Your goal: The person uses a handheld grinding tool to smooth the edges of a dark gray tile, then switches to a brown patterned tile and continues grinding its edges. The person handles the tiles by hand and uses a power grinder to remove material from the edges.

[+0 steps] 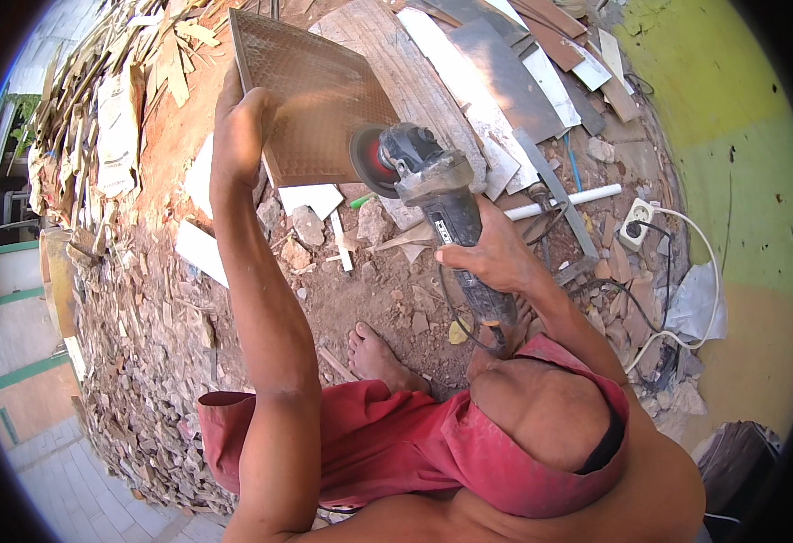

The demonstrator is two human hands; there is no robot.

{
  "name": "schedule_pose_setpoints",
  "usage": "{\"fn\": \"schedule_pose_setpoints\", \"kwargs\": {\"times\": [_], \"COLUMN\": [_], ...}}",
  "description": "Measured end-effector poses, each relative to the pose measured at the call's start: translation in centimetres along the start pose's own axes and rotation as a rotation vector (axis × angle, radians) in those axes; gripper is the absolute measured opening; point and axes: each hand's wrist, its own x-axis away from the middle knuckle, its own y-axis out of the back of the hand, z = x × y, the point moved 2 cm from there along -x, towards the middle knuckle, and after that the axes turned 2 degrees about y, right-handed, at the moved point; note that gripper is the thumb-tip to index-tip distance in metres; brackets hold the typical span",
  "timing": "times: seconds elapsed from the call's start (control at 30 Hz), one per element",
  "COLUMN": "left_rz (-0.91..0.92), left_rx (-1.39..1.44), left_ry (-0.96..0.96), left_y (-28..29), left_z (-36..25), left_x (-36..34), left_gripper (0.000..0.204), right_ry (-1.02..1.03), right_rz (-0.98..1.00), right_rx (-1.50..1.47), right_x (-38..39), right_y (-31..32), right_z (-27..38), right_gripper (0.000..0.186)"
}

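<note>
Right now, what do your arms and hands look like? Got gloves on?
No gloves! My left hand and right hand are bare. My left arm and right arm have no sleeves. I see no watch; some fingers are hidden, so rings I can't tell.

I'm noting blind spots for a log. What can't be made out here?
In the head view:
- Most fingers of the right hand: behind the grinder.
- Brown panel: far side hidden by its near face.
- Dark object, lower right: cut off by the lens rim.

Left fingers [232, 88] hold a panel [319, 104], right fingers [490, 217] a grinder [451, 210].
</note>
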Motion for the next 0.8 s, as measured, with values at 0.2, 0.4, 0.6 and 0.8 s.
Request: {"fn": "schedule_pose_setpoints", "kwargs": {"times": [0.2,0.4,0.6,0.8], "left_rz": [-0.03,-0.066,-0.044,-0.032], "left_rx": [0.018,0.018,0.034,0.072], "left_ry": [-0.005,-0.006,0.015,-0.007], "left_y": [0.0,-0.6,-0.1,-0.3], "left_z": [0.2,-0.4,0.1,0.0], "left_x": [-0.1,0.1,0.0,0.1], "left_gripper": [0.059,0.058,0.059,0.058], "right_ry": [-0.035,-0.012,-0.006,-0.022], "right_rz": [0.026,0.018,0.025,0.039], "right_rx": [0.013,0.012,0.046,0.027], "right_x": [-0.5,-0.9,-1.3,-1.4], "right_y": [0.3,0.4,0.3,0.5], "right_z": [0.4,-0.8,-0.2,-0.9], "right_gripper": [0.061,0.063,0.065,0.065]}}
